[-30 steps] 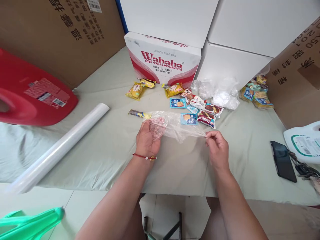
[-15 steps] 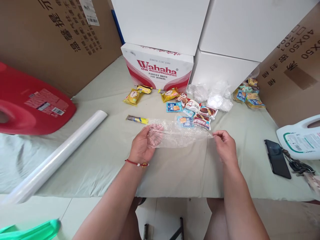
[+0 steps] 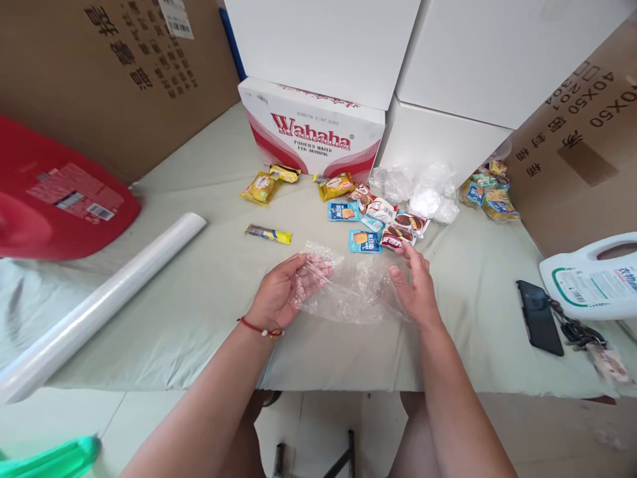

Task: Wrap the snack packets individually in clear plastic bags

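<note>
A crumpled clear plastic bag [image 3: 348,289] hangs between my two hands above the pale green cloth [image 3: 199,312]. My left hand [image 3: 281,292] lies palm up with its fingers inside or under the bag's left end. On the bag's right side my right hand [image 3: 413,285] has its fingers spread against the plastic. Just beyond the bag lie several small snack packets [image 3: 371,222], blue, red and white. A long yellow and dark stick packet [image 3: 267,233] lies to the left of them.
A roll of clear film [image 3: 99,305] lies at the left beside a red jug [image 3: 54,206]. A Wahaha carton [image 3: 311,133] and white boxes stand behind. More yellow packets [image 3: 261,186], crumpled bags [image 3: 423,189], a phone [image 3: 538,317], keys and a white jug [image 3: 592,279] are at the right.
My right hand has let go of its pinch on the bag's end and moved left, fingers now spread on the plastic. The bag has gone from stretched to bunched.
</note>
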`<state>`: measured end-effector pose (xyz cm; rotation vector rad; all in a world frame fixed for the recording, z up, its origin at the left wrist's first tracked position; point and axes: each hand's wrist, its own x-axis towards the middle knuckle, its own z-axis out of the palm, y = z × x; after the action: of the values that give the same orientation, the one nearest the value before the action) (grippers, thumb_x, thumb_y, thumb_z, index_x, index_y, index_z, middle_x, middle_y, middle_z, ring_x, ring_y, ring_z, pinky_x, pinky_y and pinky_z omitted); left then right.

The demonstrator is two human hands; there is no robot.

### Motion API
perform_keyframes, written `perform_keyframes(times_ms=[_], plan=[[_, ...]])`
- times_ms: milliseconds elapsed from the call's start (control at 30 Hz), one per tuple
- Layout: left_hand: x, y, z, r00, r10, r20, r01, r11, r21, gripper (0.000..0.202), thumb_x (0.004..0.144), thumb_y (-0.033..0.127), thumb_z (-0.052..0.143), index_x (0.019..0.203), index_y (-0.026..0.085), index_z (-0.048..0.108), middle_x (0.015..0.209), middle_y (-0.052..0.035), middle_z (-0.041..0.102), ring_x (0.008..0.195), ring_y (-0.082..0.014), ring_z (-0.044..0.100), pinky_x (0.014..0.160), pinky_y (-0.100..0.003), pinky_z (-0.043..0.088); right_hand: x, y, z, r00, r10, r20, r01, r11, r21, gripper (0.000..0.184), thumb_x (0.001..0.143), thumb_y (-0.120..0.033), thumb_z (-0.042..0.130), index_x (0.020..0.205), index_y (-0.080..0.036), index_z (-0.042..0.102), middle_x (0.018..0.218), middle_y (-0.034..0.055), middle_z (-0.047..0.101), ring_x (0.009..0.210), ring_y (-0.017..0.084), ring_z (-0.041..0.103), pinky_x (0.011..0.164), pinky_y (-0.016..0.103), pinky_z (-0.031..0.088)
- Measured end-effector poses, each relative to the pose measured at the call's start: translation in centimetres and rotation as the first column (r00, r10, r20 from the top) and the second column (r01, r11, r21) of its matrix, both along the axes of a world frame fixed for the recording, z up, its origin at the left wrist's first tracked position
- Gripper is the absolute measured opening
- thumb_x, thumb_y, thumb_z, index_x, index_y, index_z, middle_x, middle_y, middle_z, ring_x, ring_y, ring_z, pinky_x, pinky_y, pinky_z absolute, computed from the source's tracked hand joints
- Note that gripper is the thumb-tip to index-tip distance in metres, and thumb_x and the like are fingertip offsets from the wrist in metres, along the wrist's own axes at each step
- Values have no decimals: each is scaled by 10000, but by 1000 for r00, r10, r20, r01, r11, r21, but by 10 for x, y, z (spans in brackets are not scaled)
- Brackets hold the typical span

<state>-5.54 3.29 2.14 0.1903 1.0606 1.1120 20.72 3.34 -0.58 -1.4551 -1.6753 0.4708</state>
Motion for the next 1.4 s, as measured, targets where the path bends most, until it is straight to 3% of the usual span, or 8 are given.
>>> perform_keyframes(times_ms=[133, 267, 800, 933, 1000, 1100, 1233, 1400], plan=[[0, -2, -2, 997, -73, 41, 72, 997, 3, 188, 919, 213, 594, 848, 120, 742, 956, -181, 790, 798, -258, 786, 604, -277, 616, -5, -1, 9, 987, 155, 48, -153, 988, -30, 713, 925, -646, 564, 1482, -206, 497, 1269, 140, 653, 1265, 286, 539, 1119, 499, 391], [-6, -1, -4, 998, -62, 28, 61, 997, 43, 168, 906, 222, 618, 855, 128, 747, 975, -176, 789, 833, -266, 787, 622, -275, 612, 1, -4, 17, 942, 317, -108, -333, 913, -234, 374, 915, -547, 633, 1006, -200, 736, 953, 63, 699, 923, 203, 649, 895, 362, 515], [-26, 12, -20, 928, 178, -327, -112, 971, 212, 118, 813, 285, 760, 803, 173, 723, 669, 14, 555, 557, -92, 468, 464, -185, 345, 23, 3, 20, 841, -33, -540, -131, 956, -263, 311, 758, -481, 820, 786, -204, 683, 568, -61, 497, 443, 76, 358, 423, 238, 273], [-25, 10, -23, 685, 541, -488, -362, 834, 416, 278, 659, 114, 855, 848, 205, 673, 837, 20, 591, 734, -105, 510, 659, -188, 426, 10, 6, 19, 803, -189, -566, -5, 947, -323, 370, 748, -520, 799, 759, -192, 629, 671, -18, 625, 417, 50, 312, 384, 233, 214], [-20, 6, -20, 591, 618, -519, -314, 769, 558, 255, 696, 107, 834, 855, 219, 669, 856, 26, 592, 764, -107, 498, 729, -197, 423, -5, 1, 18, 804, -257, -536, 151, 960, -234, 338, 822, -507, 734, 778, -195, 612, 768, 23, 697, 425, 55, 340, 396, 243, 257], [-2, -4, -15, 751, 431, -500, -83, 813, 576, 107, 788, 214, 784, 802, 209, 678, 745, 17, 606, 663, -117, 489, 649, -231, 403, -37, -20, 17, 929, -189, -320, 211, 977, 35, 205, 949, -403, 618, 879, -215, 656, 980, 71, 761, 590, 132, 579, 542, 293, 468], [27, -17, -10, 908, -85, -409, 294, 827, 479, 188, 849, 373, 733, 808, 191, 710, 697, -5, 627, 608, -131, 505, 564, -241, 373, -75, -54, 11, 985, 120, 124, -147, 959, 242, 121, 976, -215, 571, 962, -238, 689, 1212, 88, 740, 1006, 216, 728, 808, 349, 584], [44, -24, -13, 905, -55, -421, 275, 831, 483, 273, 748, 282, 825, 994, 211, 731, 1019, -47, 692, 972, -193, 610, 795, -241, 467, -89, -62, -1, 934, 117, 336, -209, 945, 251, 263, 1004, -188, 509, 1208, -219, 671, 1289, 115, 708, 1138, 231, 704, 876, 359, 602]])
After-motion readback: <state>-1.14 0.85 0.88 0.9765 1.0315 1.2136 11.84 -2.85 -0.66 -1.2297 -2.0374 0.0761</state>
